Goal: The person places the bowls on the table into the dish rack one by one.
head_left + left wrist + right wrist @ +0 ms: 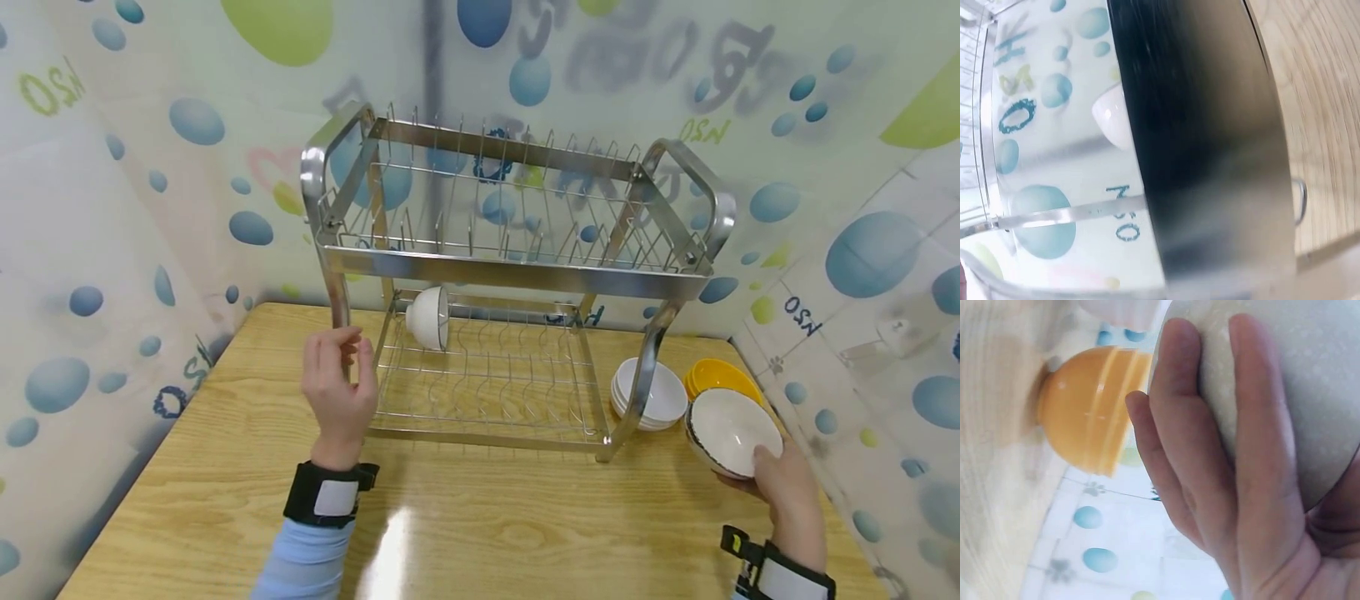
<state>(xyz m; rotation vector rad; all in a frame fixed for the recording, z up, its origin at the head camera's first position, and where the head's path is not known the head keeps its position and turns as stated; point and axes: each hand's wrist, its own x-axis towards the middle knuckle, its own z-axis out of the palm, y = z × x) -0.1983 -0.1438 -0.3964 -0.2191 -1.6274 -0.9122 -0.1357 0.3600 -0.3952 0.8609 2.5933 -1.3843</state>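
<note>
My right hand (787,483) grips a white bowl (735,429) with a dark rim, thumb over the edge and fingers spread under it. Its speckled outside (1329,375) fills much of the right wrist view, the opening tilted up in the head view. My left hand (341,392) is curled round the front left post of a two-tier metal dish rack (517,271); that post (1210,156) crosses the left wrist view close up. On the lower tier, at the left, another white bowl (426,318) with a dark rim stands on its side.
Stacked white bowls (663,392) sit beside the rack's right post. Stacked yellow bowls (723,379) stand just behind the held bowl, near the right wall. The upper tier has upright wire dividers (495,242). A wooden table (487,525) carries everything, with a patterned sheet (247,125) behind.
</note>
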